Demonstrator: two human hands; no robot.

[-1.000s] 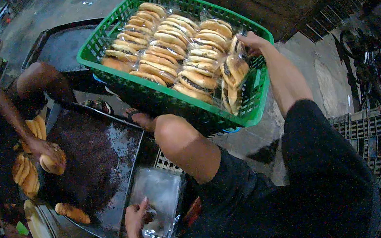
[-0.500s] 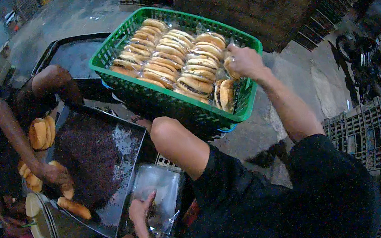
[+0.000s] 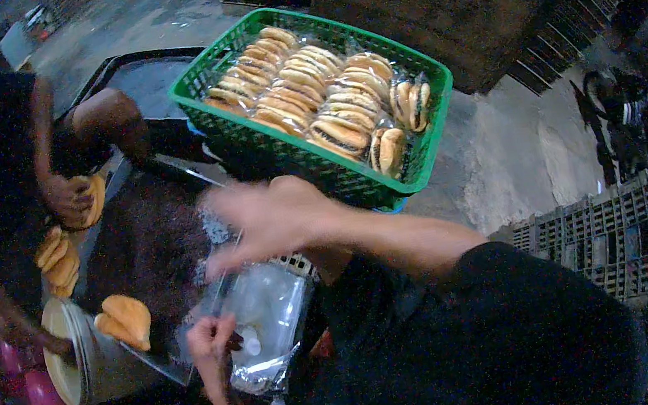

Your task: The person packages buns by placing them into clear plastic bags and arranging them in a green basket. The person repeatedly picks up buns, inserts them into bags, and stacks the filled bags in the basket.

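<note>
My right hand (image 3: pixel 268 217), smeared by motion, hangs over the near edge of the dark metal tray (image 3: pixel 153 236). Its thumb and fingers look spread, with nothing visible in them. Beside a stack of clear plastic bags (image 3: pixel 272 306), my left hand (image 3: pixel 212 337) has its fingers curled. Whatever they may pinch cannot be made out. Beyond my knee, a green plastic basket (image 3: pixel 424 179) holds rows of filled buns (image 3: pixel 338 129) in clear wrapping. Two of its packs stand at the right end. On the tray's near left edge lies an opened bun (image 3: pixel 128 320).
A co-worker's hand (image 3: pixel 70 198) rests on buns (image 3: pixel 93 199) at the tray's left side, with more buns (image 3: pixel 59 263) nearer. The co-worker's other arm reaches into a pale bucket (image 3: pixel 69 349). Grey plastic crates (image 3: pixel 614 234) stand at right, and a wooden board (image 3: pixel 430 15) is behind the basket.
My right hand has left the basket's right end and swung left over the tray. My left hand has drawn back to the bags' left edge, fingers curling. The co-worker's hand moved up to other buns.
</note>
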